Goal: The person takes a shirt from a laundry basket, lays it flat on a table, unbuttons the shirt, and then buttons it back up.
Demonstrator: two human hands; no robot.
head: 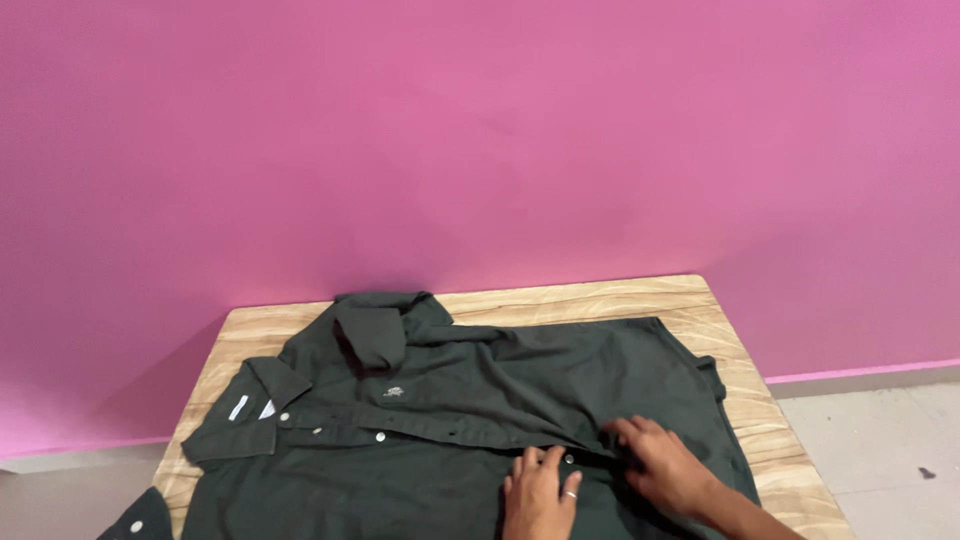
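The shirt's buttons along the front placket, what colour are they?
White, on the dark green button-up shirt; head view shows them best.
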